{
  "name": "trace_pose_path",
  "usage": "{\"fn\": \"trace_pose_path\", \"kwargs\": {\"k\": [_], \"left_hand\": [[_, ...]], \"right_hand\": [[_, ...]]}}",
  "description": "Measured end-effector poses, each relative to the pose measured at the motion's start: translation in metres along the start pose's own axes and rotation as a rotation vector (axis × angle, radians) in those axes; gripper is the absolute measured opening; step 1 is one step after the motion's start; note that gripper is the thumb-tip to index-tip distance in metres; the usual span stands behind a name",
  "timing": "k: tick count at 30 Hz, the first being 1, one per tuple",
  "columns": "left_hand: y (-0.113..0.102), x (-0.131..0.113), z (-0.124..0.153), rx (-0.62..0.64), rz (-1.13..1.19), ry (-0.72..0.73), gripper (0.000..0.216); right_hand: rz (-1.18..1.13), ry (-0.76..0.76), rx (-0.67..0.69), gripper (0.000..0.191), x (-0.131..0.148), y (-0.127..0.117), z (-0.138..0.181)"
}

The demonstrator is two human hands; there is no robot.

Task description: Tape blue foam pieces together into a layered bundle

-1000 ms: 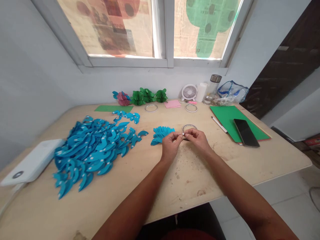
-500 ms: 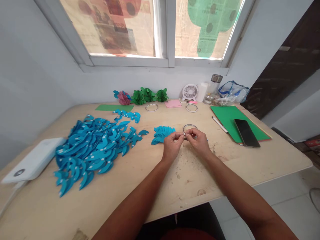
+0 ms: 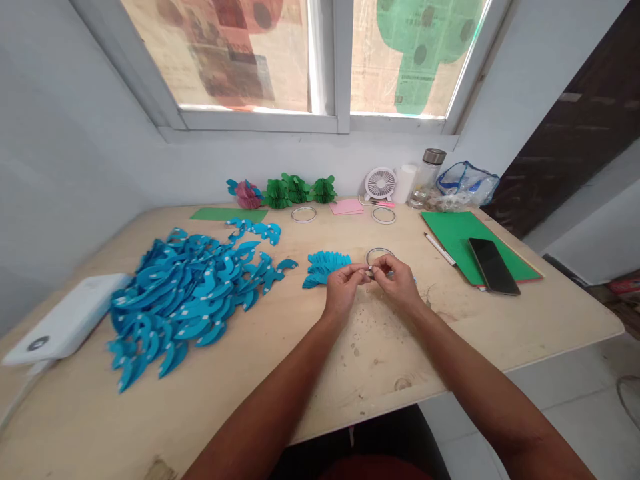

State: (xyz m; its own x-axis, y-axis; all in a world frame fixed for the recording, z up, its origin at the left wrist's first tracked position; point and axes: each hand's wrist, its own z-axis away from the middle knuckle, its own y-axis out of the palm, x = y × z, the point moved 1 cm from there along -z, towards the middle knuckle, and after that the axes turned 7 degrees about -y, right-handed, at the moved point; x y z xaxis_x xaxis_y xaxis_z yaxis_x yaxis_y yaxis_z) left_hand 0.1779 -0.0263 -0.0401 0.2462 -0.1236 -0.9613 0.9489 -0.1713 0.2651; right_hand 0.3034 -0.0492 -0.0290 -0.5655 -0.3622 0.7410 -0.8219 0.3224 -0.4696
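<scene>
The small white piece (image 3: 370, 268) is located between the fingertips of my two hands, just above the surface (image 3: 300, 373). My left hand (image 3: 344, 285) is narrow, thumb and forefinger pinched at the piece. My right hand (image 3: 397, 277) is likewise narrow, pinching it from the opposite side. The rest of what the fingers cover cannot be told.

A tape roll (image 3: 379, 250) lies flat directly behind my hands. Pleated blue paper (image 3: 323, 270) rests just beside my left hand. Further left is a heap of blue paper pieces (image 3: 185, 287), many bearing white squares.

Containers stand at the rear right. The glass bottle (image 3: 425, 183) is upright, its metal cap fitted; material shows low inside, too small to identify. Beside it, the clear bag (image 3: 467, 181) has blue edging; its contents cannot be distinguished. To the left of the bottle stand a white cylinder (image 3: 406, 183) and a fan (image 3: 381, 184). A phone (image 3: 493, 267) lies partly on a green sheet (image 3: 445, 233), at right.
</scene>
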Motion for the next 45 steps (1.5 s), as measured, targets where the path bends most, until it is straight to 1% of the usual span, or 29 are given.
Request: {"fn": "trace_pose_path", "kwargs": {"k": [6, 10, 14, 18, 22, 24, 26, 28, 29, 32, 34, 36, 38, 41, 45], "left_hand": [[-0.003, 0.003, -0.003, 0.000, 0.046, -0.060, 0.017], [-0.006, 0.004, -0.007, -0.041, 0.091, -0.089, 0.018], [-0.009, -0.001, -0.008, -0.119, 0.031, -0.001, 0.016], [-0.015, -0.012, -0.008, -0.213, -0.052, 0.090, 0.014], [-0.027, -0.027, -0.011, -0.311, -0.140, 0.145, 0.016], [-0.036, -0.034, -0.014, -0.337, -0.246, 0.173, 0.017], [-0.044, -0.039, -0.016, -0.320, -0.427, 0.207, 0.017], [-0.051, -0.042, -0.016, -0.245, -0.718, 0.267, 0.016], [-0.052, -0.041, -0.015, -0.185, -0.883, 0.298, 0.015], [-0.053, -0.035, -0.008, -0.062, -1.316, 0.369, 0.013], [-0.052, -0.030, -0.002, -0.054, -1.480, 0.387, 0.014], [-0.050, -0.026, 0.001, -0.040, -1.570, 0.386, 0.015], [-0.049, -0.023, 0.002, -0.028, -1.605, 0.369, 0.015], [-0.051, -0.021, -0.001, -0.017, -1.587, 0.348, 0.014], [-0.055, -0.017, -0.005, -0.014, -1.506, 0.330, 0.011]], "right_hand": [[-0.003, -0.022, 0.001, 0.007, 0.002, 0.000, 0.000], [-0.041, -0.014, -0.031, 0.009, 0.005, -0.003, 0.000], [-0.109, 0.062, -0.080, 0.011, 0.002, -0.004, -0.001], [-0.181, 0.158, -0.112, 0.013, -0.004, -0.004, -0.002], [-0.247, 0.210, -0.128, 0.013, -0.005, -0.005, -0.004], [-0.261, 0.229, -0.132, 0.014, -0.005, -0.005, -0.004], [-0.272, 0.238, -0.132, 0.014, -0.004, -0.005, -0.005], [-0.280, 0.237, -0.129, 0.014, -0.004, -0.005, -0.005], [-0.283, 0.236, -0.128, 0.014, -0.003, -0.005, -0.005], [-0.291, 0.231, -0.122, 0.014, -0.004, -0.005, -0.004], [-0.292, 0.223, -0.114, 0.014, -0.005, -0.004, -0.004], [-0.285, 0.215, -0.104, 0.015, -0.007, -0.003, -0.004], [-0.272, 0.213, -0.097, 0.016, -0.008, -0.003, -0.003], [-0.257, 0.208, -0.085, 0.017, -0.010, -0.002, -0.003], [-0.251, 0.200, -0.059, 0.018, -0.012, 0.000, -0.002]]}}
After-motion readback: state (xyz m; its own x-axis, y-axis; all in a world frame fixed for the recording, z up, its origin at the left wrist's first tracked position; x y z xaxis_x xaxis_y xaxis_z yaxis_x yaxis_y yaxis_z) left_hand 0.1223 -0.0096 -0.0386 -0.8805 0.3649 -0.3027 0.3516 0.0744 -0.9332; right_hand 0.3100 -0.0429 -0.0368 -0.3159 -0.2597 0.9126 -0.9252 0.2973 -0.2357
